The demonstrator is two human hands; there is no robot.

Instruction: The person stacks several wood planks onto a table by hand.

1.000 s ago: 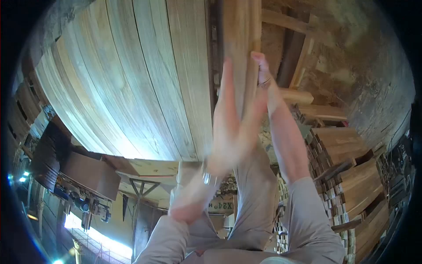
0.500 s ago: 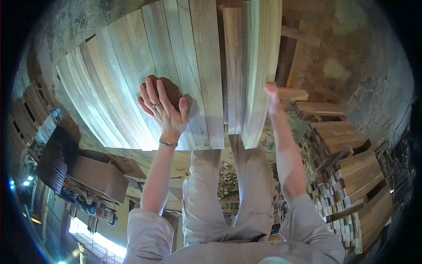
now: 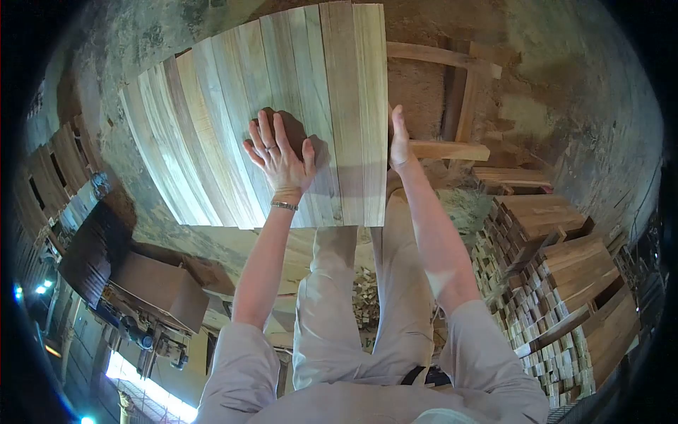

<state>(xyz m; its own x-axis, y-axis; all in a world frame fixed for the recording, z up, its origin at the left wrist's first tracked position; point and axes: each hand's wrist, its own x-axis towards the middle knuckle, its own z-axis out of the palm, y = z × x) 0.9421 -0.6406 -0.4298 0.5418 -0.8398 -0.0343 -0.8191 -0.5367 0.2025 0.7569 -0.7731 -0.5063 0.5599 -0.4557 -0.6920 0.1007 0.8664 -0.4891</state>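
Long wooden boards [image 3: 212, 120] lie side by side in a row, edges touching, in pale, grey-green and brown tones. My left hand [image 3: 287, 164] rests flat on top of them, fingers spread, with a ring and a wrist band. At the right end of the row is a light yellowish board [image 3: 369, 106], flush with its neighbour. Along its outer edge my right hand [image 3: 400, 145] presses from the side, a digit stretched upward. Part of that hand is hidden beside the edge.
A wooden support frame [image 3: 452, 150] sticks out right of the boards. Stacks of cut boards [image 3: 551, 304] stand at lower right. A boxy machine [image 3: 159, 286] is at lower left. Wood offcuts [image 3: 366, 300] lie on the floor between my legs.
The yellowish board, tilted and apart from the row before, now lies flat against it. The narrow board in the gap no longer shows. My right hand has moved left with the edge.
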